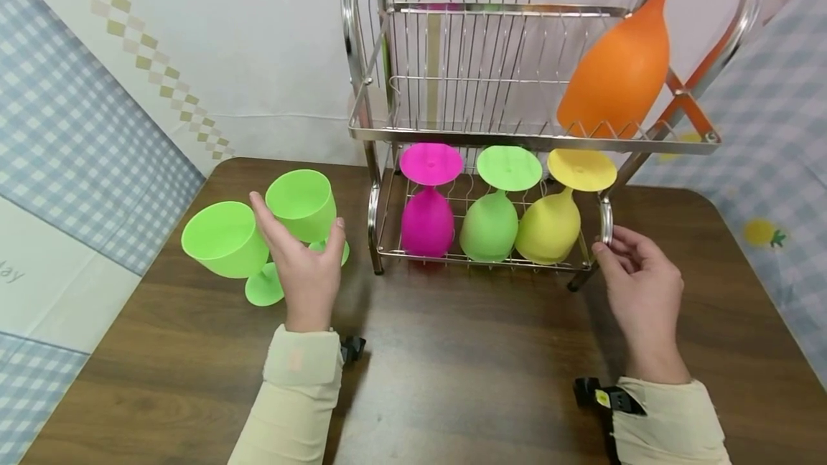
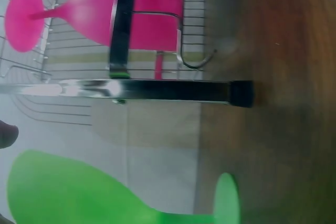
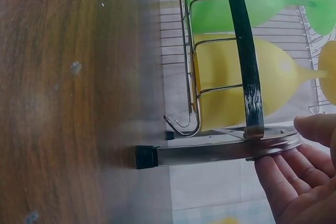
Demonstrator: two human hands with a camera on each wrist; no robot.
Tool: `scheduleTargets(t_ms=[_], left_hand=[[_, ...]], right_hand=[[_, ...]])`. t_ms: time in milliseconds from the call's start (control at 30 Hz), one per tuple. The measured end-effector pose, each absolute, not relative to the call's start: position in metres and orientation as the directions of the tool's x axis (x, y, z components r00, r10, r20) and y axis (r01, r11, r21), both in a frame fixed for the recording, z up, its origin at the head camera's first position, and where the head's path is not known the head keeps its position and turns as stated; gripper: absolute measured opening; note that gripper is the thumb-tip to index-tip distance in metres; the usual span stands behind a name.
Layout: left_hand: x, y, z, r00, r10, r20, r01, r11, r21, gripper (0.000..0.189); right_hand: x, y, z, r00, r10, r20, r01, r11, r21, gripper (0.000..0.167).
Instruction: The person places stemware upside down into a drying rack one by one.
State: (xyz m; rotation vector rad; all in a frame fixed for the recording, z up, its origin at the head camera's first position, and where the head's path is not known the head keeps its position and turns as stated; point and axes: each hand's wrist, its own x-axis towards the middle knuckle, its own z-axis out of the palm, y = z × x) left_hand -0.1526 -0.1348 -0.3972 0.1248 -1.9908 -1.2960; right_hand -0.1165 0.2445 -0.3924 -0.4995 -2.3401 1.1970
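on a brown table (image 1: 439, 372), at nine o'clock, stand two lime cups (image 1: 224, 239). the left hand (image 1: 306, 275), at eight o'clock, is spread by them; i cannot tell if it touches. the right hand (image 1: 646, 293), at four o'clock, pinches the rack (image 1: 530, 141) by its side bar (image 1: 606, 217). inside, a pink cup (image 1: 428, 224), a green cup (image 1: 489, 228) and a yellow cup (image 1: 549, 228) sit upside down.

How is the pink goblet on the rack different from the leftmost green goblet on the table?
The pink goblet is upside down, foot uppermost; the green goblet has its mouth uppermost. Pink sits on the lower shelf of the rack, while green is on the table, beside the left hand. Both have a rounded bowl, a stem and a flat round foot.
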Motion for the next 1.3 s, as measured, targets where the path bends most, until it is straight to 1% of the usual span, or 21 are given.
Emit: scheduleTargets(t_ms=[200, 333, 467, 733, 1000, 1133, 1300], left_hand=[[-0.158, -0.140, -0.408, -0.780, -0.474, 0.408, 0.200, 0.429, 0.881, 0.110], [-0.160, -0.143, -0.413, -0.800, -0.493, 0.343, 0.141, 0.401, 0.905, 0.113], [-0.161, -0.145, -0.415, -0.803, -0.500, 0.326, 0.116, 0.405, 0.907, 0.108], [-0.162, -0.146, -0.413, -0.785, -0.515, 0.343, 0.121, 0.416, 0.901, 0.102], [-0.158, -0.144, -0.402, -0.778, -0.490, 0.394, 0.187, 0.418, 0.889, 0.094], [-0.152, -0.142, -0.393, -0.782, -0.477, 0.401, 0.213, 0.400, 0.892, 0.090], [-0.145, -0.138, -0.382, -0.805, -0.446, 0.392, 0.238, 0.362, 0.901, 0.088]], right_hand=[[-0.117, 0.244, -0.391, -0.827, 0.512, 0.232, 0.104, 0.544, -0.833, 0.038], [-0.117, 0.244, -0.391, -0.827, 0.512, 0.231, 0.101, 0.539, -0.836, 0.038], [-0.118, 0.243, -0.390, -0.826, 0.513, 0.233, 0.096, 0.536, -0.838, 0.038], [-0.118, 0.242, -0.388, -0.830, 0.515, 0.215, 0.126, 0.548, -0.827, 0.039], [-0.117, 0.242, -0.389, -0.834, 0.510, 0.212, 0.130, 0.555, -0.822, 0.039], [-0.116, 0.242, -0.389, -0.838, 0.505, 0.205, 0.136, 0.558, -0.819, 0.040], [-0.115, 0.243, -0.389, -0.840, 0.504, 0.202, 0.139, 0.558, -0.818, 0.040]])
